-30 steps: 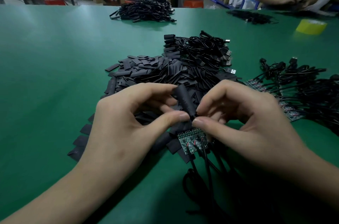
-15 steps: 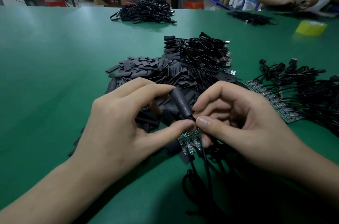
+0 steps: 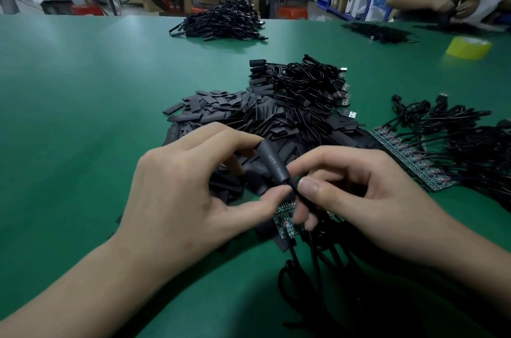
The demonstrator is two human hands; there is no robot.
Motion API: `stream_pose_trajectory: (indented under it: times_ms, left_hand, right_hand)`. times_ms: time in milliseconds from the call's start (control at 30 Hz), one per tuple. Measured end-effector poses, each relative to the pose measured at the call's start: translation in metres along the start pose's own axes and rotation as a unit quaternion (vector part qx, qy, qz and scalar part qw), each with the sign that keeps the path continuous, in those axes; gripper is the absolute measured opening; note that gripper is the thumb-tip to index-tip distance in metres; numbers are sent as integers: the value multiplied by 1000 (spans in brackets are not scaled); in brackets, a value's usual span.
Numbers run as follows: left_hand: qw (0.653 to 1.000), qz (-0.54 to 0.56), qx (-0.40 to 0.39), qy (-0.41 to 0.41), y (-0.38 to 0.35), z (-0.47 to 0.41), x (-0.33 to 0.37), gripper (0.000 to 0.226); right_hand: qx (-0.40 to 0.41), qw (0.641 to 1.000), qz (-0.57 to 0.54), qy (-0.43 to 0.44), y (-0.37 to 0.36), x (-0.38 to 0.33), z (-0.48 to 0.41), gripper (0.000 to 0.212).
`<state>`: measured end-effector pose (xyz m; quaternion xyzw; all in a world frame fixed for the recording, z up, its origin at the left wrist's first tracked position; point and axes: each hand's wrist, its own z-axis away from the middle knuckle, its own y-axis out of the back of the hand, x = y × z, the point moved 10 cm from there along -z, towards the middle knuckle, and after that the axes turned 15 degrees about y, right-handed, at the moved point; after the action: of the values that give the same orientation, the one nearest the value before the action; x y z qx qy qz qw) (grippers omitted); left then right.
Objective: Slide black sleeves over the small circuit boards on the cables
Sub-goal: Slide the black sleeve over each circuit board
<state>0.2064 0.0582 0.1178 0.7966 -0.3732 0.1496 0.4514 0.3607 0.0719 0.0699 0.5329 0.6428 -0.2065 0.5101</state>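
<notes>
A black sleeve (image 3: pixel 272 162) tilts up in front of me, held between the thumb and fingers of my left hand (image 3: pixel 190 188). My right hand (image 3: pixel 356 193) pinches the black cable (image 3: pixel 297 193) that comes out of the sleeve's lower end. Below the fingers a small green circuit board (image 3: pixel 284 222) lies bare on the mat, its cable (image 3: pixel 315 276) trailing toward me. Behind my hands lies a heap of flat black sleeves (image 3: pixel 249 119).
A row of bare boards on cables (image 3: pixel 409 160) lies at the right. A bundle of USB cables (image 3: pixel 309 83) sits behind the sleeve heap, another cable pile (image 3: pixel 221 23) further back. A yellow tape roll (image 3: pixel 468 47) stands far right. Other people work at the back.
My left hand has lifted and tilted the sleeve more upright. My right thumb and finger have slid down the cable, which now shows below the sleeve's end.
</notes>
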Motion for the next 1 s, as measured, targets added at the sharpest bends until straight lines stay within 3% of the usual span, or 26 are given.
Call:
stream_pose_trajectory:
  times_ms: [300, 533, 733, 833, 1000]
  left_hand:
    - [999, 1, 11, -36, -3, 2, 6, 42]
    - [999, 36, 30, 11, 8, -4, -8, 39]
    - [994, 59, 61, 62, 15, -7, -21, 35]
    - [992, 72, 65, 85, 15, -8, -29, 36]
    - [991, 61, 39, 114, 4, -10, -40, 60]
  right_hand:
    - [7, 1000, 28, 7, 1, -1, 1, 13]
    - [-29, 986, 160, 33, 8, -3, 0, 11]
    - [-102, 954, 275, 68, 10, -4, -1, 27]
    - [-115, 947, 288, 82, 10, -3, -2, 19]
    - [-59, 939, 322, 101, 27, -10, -7, 22]
